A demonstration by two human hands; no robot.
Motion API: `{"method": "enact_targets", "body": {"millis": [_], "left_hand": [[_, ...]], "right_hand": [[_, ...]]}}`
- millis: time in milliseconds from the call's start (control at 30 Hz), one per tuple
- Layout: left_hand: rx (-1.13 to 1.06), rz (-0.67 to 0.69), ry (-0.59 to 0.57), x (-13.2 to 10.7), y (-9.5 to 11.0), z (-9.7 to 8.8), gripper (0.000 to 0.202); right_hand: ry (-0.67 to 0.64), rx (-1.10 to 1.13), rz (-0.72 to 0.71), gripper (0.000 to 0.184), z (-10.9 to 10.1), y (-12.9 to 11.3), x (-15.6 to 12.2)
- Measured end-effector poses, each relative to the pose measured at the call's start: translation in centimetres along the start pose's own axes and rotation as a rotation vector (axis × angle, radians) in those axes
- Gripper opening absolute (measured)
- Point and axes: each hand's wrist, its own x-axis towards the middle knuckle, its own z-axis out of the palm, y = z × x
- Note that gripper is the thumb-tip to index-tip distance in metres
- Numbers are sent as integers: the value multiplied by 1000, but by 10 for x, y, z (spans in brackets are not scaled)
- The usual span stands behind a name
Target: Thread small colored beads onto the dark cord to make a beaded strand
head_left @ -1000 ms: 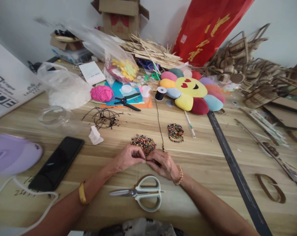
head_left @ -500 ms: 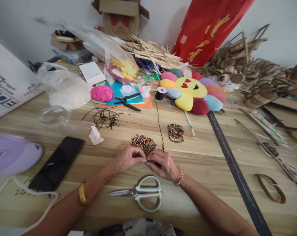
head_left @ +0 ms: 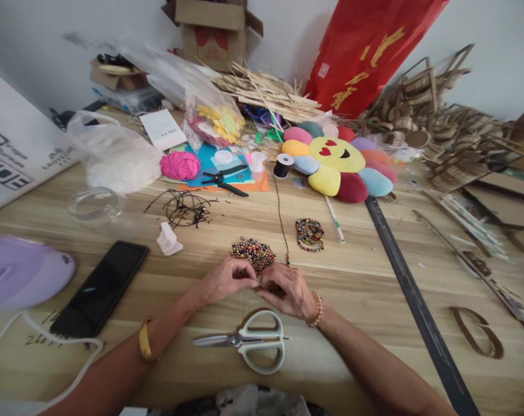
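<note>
My left hand is closed in a pinch, its fingertips meeting those of my right hand. What the left fingertips hold is too small to make out. A thin black cord runs from a black spool down into my curled right hand. A few small beads are threaded on it just above the knuckles. Right behind my fingertips lies a pile of loose multicoloured beads. Coiled beaded strands rest to the right. White-handled scissors lie in front of my hands, blades pointing left.
On the left are a black phone, a tangle of black cord pieces and a clear jar. Pliers, pink yarn and a flower cushion lie farther back. A long dark strip crosses the right side.
My right hand's fingers have shifted slightly at the fingertips. The left hand stays in nearly the same place, and the objects on the table have not moved.
</note>
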Motion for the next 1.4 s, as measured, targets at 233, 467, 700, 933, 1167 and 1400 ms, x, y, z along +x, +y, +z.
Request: {"method": "enact_targets", "body": {"millis": [233, 467, 700, 933, 1167, 1400], "left_hand": [[-15, -13, 2, 0, 1, 0, 20], [85, 49, 234, -1, 7, -4, 16], [442, 252, 289, -3, 6, -5, 10], [745, 388, 192, -5, -4, 0, 17], [853, 358, 162, -7, -6, 1, 17], [873, 331, 196, -6, -3, 2, 14]], "right_hand": [[-27, 5, 0, 5, 1, 1, -1], [5, -21, 20, 11, 0, 2, -1], [11, -31, 80, 13, 1, 2, -1], [103, -56, 163, 7, 4, 6, -3], [139, -41, 183, 6, 3, 5, -1], [123, -11, 180, 7, 4, 6, -2]]}}
